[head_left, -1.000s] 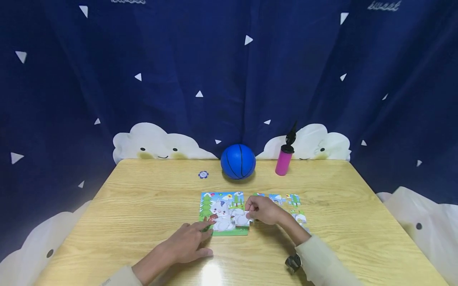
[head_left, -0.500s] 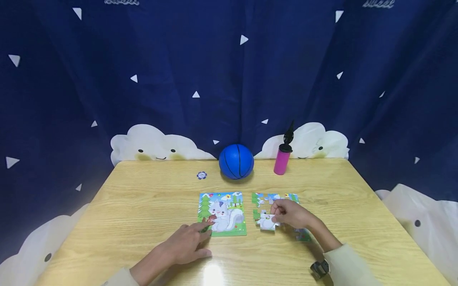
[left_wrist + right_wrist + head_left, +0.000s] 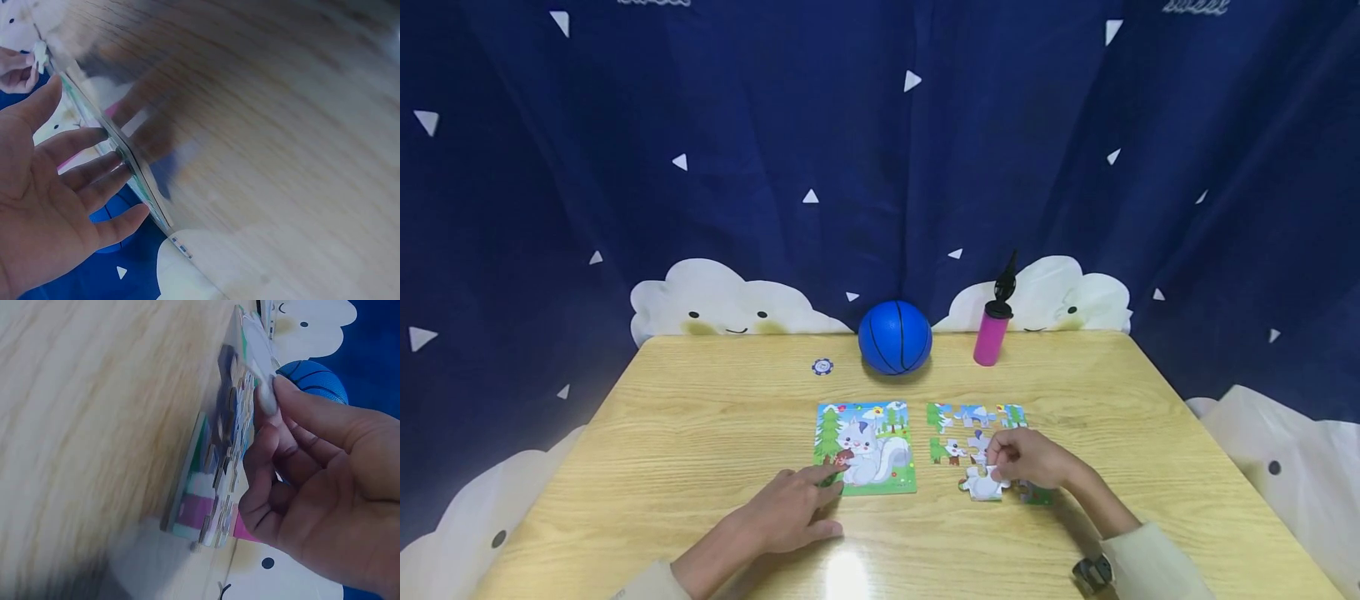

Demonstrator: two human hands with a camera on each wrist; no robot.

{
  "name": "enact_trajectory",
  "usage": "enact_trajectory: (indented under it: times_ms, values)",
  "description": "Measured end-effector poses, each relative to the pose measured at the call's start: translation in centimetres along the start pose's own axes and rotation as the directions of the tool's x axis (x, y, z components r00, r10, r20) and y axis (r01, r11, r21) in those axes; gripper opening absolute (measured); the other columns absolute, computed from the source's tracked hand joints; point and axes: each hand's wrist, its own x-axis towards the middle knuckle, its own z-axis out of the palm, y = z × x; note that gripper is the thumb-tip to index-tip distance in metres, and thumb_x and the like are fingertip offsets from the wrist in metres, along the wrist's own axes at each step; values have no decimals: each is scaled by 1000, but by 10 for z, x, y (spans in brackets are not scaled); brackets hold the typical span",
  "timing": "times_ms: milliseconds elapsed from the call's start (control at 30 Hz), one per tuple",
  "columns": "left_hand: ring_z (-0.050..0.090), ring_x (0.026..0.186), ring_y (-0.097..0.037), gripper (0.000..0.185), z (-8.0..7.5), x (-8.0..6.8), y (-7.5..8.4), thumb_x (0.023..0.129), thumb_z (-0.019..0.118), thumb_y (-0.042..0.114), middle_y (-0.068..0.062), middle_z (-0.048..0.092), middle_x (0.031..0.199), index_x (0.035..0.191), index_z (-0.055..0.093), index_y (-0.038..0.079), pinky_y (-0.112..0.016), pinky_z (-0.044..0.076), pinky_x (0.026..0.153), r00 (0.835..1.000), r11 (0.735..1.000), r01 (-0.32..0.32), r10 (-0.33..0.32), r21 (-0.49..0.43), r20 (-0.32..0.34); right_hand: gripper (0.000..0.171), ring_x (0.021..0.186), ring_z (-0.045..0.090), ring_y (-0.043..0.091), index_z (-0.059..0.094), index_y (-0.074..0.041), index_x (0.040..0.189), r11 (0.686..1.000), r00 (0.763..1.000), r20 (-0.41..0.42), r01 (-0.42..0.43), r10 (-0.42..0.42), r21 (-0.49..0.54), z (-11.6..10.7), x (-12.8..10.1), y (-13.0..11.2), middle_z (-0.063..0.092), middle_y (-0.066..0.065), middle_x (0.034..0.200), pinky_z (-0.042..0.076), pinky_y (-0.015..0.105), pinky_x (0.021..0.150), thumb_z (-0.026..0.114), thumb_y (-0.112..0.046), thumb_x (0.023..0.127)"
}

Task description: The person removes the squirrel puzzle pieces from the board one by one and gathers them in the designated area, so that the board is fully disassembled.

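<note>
A picture puzzle board with a white squirrel lies mid-table. My left hand lies flat beside it, and its straight fingers rest on the board's near left corner. To the right of the board lie several loose puzzle pieces. My right hand pinches a white puzzle piece at the front of that group, low over the table. In the right wrist view the thumb presses on the piece.
A blue ball and a pink pump stand at the back of the wooden table. A small blue token lies left of the ball. A dark blue curtain hangs behind.
My right hand has moved from the board's right edge to the right and nearer, carrying the white piece to the loose pieces. The left hand has stayed put.
</note>
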Motion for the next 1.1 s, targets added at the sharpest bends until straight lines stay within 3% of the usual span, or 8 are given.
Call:
enact_trajectory:
  times_ms: [533, 667, 900, 1100]
  values:
    - [46, 132, -30, 57, 0, 0, 0, 88, 60, 46, -13, 48, 144, 129, 58, 6, -51, 47, 97, 1000, 999, 14, -14, -29, 24, 8, 57, 49, 11, 61, -3, 80, 986, 989, -91, -127, 117, -111, 10, -2, 2, 54, 1, 67, 40, 18, 48, 68, -1, 82]
    - [46, 132, -30, 57, 0, 0, 0, 88, 61, 46, -12, 48, 144, 128, 59, 6, -50, 47, 96, 1000, 1000, 11, -11, -24, 18, 7, 57, 44, 8, 62, -4, 81, 982, 989, -93, -124, 112, -142, 9, 0, 0, 52, 0, 67, 37, 17, 49, 67, -5, 85]
    - [49, 129, -29, 55, -1, 0, 0, 88, 61, 46, -15, 51, 141, 126, 61, 6, -50, 48, 94, 1000, 1000, 2, -2, 0, -3, 6, 53, 38, 7, 63, -2, 82, 989, 991, -95, -103, 93, -111, 9, 9, -11, 49, -2, 66, 30, 12, 46, 63, -5, 88]
    - [49, 130, -29, 55, -1, 2, 0, 88, 60, 46, -13, 52, 140, 126, 61, 7, -49, 48, 95, 1000, 1000, -1, 1, -6, -5, 10, 52, 40, 8, 64, 0, 83, 994, 995, -82, -58, 51, -96, 14, 22, -23, 54, 4, 66, 32, 12, 46, 57, 0, 89]
